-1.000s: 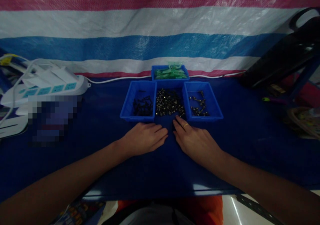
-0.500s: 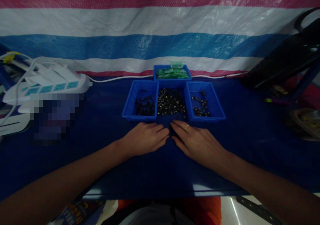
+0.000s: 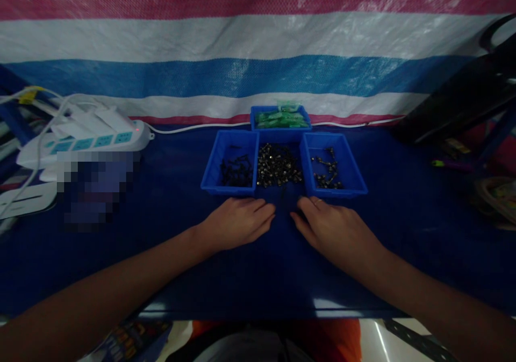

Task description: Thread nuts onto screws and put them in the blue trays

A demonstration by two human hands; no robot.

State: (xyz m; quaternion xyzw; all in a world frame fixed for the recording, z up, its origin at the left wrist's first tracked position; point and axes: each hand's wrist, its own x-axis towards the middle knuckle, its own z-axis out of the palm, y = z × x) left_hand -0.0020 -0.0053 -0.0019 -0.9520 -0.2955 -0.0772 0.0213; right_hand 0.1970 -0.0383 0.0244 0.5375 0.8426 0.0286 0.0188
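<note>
My left hand [image 3: 241,223] rests on the blue tabletop just in front of the left blue bin [image 3: 208,175], its fingers curled and pressed together. Whatever may be inside that grip is hidden. My right hand [image 3: 328,223] lies before the right blue bin [image 3: 355,174], fingers bent, with a ring on one of them. A dark spot shows at its fingertips, too small to name. Between the bins spreads a pile of small dark, shiny metal parts [image 3: 278,166]. Thin black pieces [image 3: 236,173] lie in the left bin, and small metal parts [image 3: 328,176] in the right.
Behind the pile stands a blue bin with green packets [image 3: 282,118]. A white power strip [image 3: 97,140] with plugs and cables sits at left. To the right are a large black object [image 3: 451,99] and a round container [image 3: 500,201]. A striped sheet [image 3: 234,34] hangs behind.
My right hand has drawn back to the right, away from my left hand, and its fingers have curled in. My left hand stays nearly in place. The view has shifted slightly.
</note>
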